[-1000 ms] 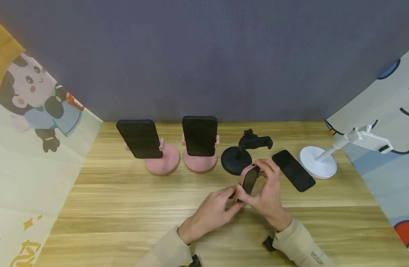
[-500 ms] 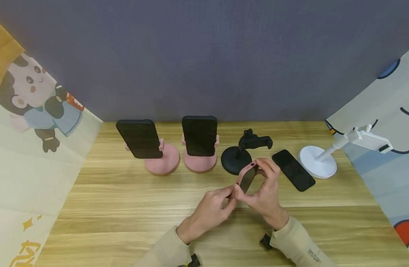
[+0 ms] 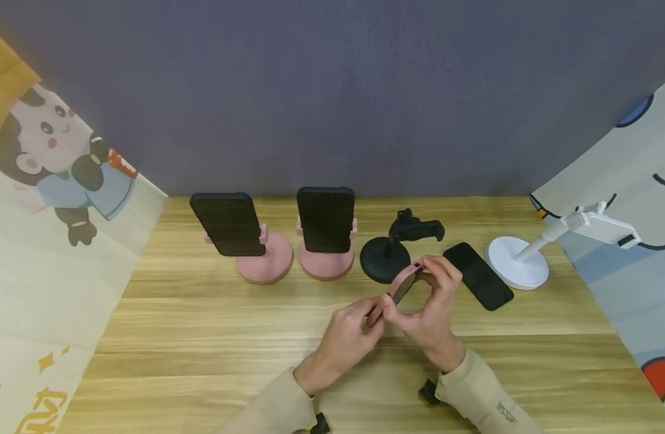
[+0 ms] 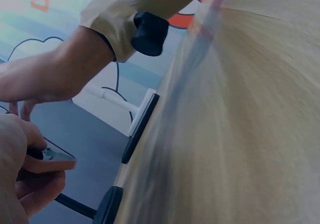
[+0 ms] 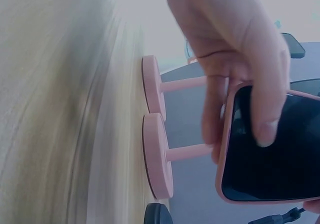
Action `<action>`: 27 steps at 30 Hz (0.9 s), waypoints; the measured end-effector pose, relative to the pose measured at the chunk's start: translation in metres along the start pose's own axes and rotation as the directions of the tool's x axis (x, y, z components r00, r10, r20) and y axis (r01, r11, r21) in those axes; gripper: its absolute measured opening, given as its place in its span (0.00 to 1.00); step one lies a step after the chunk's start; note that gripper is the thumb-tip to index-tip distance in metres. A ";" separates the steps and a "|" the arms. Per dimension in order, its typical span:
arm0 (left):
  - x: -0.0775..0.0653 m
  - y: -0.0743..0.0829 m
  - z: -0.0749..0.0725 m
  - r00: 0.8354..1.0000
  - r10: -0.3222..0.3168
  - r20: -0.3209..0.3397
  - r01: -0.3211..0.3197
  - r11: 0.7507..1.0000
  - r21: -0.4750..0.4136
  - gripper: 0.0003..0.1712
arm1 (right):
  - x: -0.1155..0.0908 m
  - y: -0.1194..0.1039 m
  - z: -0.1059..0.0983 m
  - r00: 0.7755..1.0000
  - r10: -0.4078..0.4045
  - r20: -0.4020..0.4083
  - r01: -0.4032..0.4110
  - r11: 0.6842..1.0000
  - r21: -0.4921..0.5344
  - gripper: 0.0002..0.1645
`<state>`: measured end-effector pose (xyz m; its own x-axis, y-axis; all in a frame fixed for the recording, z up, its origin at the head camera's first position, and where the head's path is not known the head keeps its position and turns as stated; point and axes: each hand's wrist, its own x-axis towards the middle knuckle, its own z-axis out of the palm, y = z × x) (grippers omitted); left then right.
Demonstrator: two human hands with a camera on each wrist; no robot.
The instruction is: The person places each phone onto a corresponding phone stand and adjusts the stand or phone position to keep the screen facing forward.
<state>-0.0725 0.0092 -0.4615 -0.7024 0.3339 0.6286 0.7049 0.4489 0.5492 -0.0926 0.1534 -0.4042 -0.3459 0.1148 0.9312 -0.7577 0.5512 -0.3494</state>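
Note:
A phone with a pink edge (image 3: 404, 281) is held up above the table by both hands, in front of the black phone stand (image 3: 385, 260). My left hand (image 3: 347, 339) grips its lower end; in the right wrist view that thumb lies across the dark screen (image 5: 272, 171). My right hand (image 3: 431, 319) spans the phone, thumb at the lower part and fingertips at the upper end. In the left wrist view, the pink edge (image 4: 55, 165) sticks out between the left fingers. Much of the back is hidden.
Two pink stands (image 3: 264, 265) hold upright black phones (image 3: 325, 220) at the back left. Right of the black stand, another black phone (image 3: 479, 276) lies flat beside a white stand (image 3: 516, 263). A grey panel (image 3: 332, 96) rises behind the wooden table (image 3: 213, 349).
The held phone has turned, so its screen looks narrower from above and its pink edge shows more. Both hands have shifted slightly with it. The stands stay where they were.

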 end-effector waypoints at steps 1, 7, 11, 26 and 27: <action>0.000 -0.001 0.001 1.000 -0.010 0.003 0.010 1.000 -0.009 0.13 | 0.001 -0.001 0.000 1.000 0.017 -0.005 -0.017 1.000 0.020 0.44; -0.001 -0.006 0.004 0.998 -0.005 -0.064 0.003 1.000 -0.031 0.11 | 0.008 -0.009 -0.001 0.991 0.132 -0.016 -0.129 0.985 0.117 0.47; 0.001 -0.010 0.001 0.984 0.071 -0.166 -0.076 0.997 -0.024 0.10 | 0.009 -0.010 -0.001 0.981 0.193 -0.015 -0.189 0.971 0.147 0.49; 0.015 -0.003 -0.027 0.880 0.266 -0.394 -0.297 0.955 -0.019 0.07 | -0.001 -0.006 -0.008 0.937 0.321 0.139 -0.335 0.938 0.093 0.47; 0.018 0.001 -0.030 0.872 0.265 -0.411 -0.304 0.952 -0.029 0.05 | -0.002 -0.005 -0.009 0.932 0.328 0.156 -0.344 0.935 0.088 0.46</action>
<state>-0.0817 -0.0098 -0.4331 -0.3846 0.0693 0.9205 0.8874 0.3021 0.3481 -0.0830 0.1576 -0.4030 -0.6572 0.1588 0.7368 -0.6379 0.4034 -0.6560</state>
